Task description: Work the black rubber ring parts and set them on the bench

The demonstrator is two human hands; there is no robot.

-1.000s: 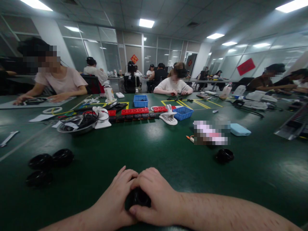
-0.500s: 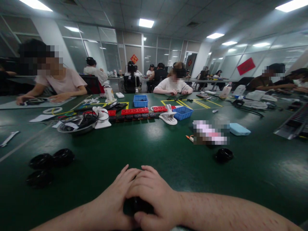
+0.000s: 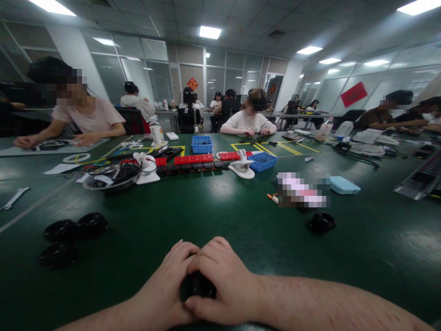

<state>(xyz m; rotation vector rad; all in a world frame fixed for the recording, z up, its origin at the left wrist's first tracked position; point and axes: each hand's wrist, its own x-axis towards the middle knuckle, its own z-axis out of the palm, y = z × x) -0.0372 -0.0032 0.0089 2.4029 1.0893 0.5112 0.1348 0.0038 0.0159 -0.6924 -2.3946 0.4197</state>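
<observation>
Three round black parts [image 3: 90,226], bowl [image 3: 112,186], wrench [image 3: 15,198]

Left fingers [image 3: 183,250], right fingers [image 3: 208,258] around black piece [image 3: 203,287]; green table [image 3: 144,225] beneath

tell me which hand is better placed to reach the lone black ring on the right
Likely the right hand: it lies nearer the lone black ring. The left hand is farther; both cup a black piece.

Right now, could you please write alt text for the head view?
A left hand and right hand cup a black round part at a green table. Three similar parts lie to the left, another to the right; people sit beyond.
</observation>
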